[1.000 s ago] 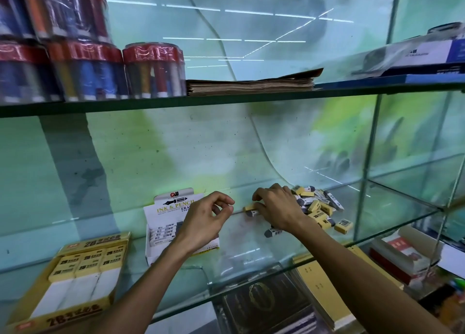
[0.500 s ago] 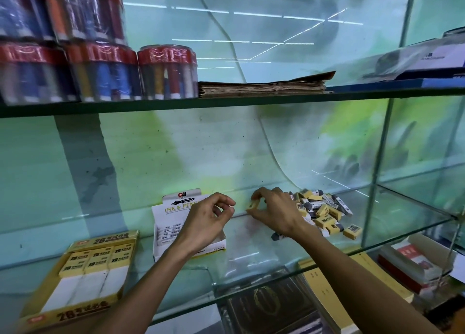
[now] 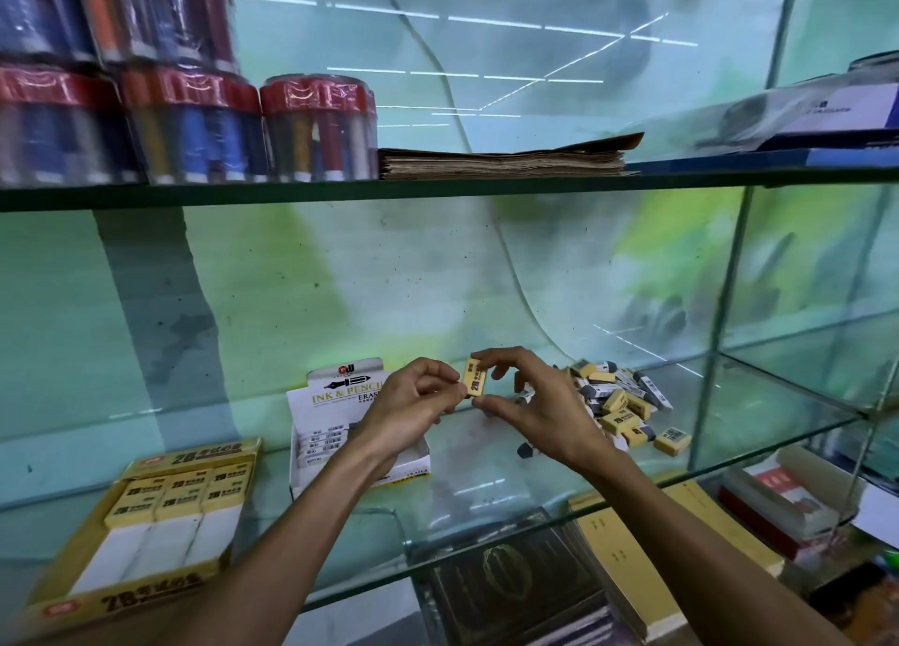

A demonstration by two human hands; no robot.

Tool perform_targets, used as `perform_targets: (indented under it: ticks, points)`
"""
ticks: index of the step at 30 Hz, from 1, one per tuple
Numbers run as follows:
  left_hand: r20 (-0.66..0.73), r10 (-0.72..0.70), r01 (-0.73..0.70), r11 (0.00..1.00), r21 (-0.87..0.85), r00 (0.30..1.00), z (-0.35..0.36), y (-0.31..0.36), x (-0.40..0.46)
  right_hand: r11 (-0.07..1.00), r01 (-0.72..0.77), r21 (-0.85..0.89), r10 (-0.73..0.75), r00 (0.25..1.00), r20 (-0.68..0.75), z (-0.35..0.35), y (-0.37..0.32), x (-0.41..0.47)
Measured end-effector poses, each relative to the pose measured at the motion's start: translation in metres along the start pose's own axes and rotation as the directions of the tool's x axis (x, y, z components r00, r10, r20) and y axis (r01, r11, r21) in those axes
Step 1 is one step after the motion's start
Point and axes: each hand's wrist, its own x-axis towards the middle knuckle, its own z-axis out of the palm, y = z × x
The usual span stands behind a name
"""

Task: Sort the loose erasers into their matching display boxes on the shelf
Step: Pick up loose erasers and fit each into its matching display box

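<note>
A yellow 2B eraser [image 3: 476,377], lifted from the loose pile [image 3: 620,402] half a second ago, is now pinched between right hand [image 3: 530,402] and left hand [image 3: 413,407] above the glass shelf [image 3: 486,489], likely bound for the yellow 2B box [image 3: 141,519].

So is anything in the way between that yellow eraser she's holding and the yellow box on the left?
Only the white display box, which sits on the shelf between the yellow eraser and the yellow display box. Carried above it, nothing visible blocks.
</note>
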Motion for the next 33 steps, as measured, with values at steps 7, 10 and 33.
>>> perform_targets:
  ticks: [7,10,33]
  points:
    - [-0.088,0.047,-0.042,0.998,0.052,0.995,-0.022,0.001,-0.008,0.969,0.232,-0.088,-0.232,0.973,0.017,0.011,-0.007,0.006]
    - [-0.116,0.043,-0.038,0.998,0.048,0.992,-0.032,0.002,-0.013,0.958,0.269,-0.094,-0.268,0.963,0.032,0.021,-0.015,0.011]
    - [-0.626,0.207,-0.142,0.978,0.153,0.752,-0.206,0.003,-0.125,0.95,0.289,0.12,-0.308,0.802,0.512,0.194,-0.164,0.048]
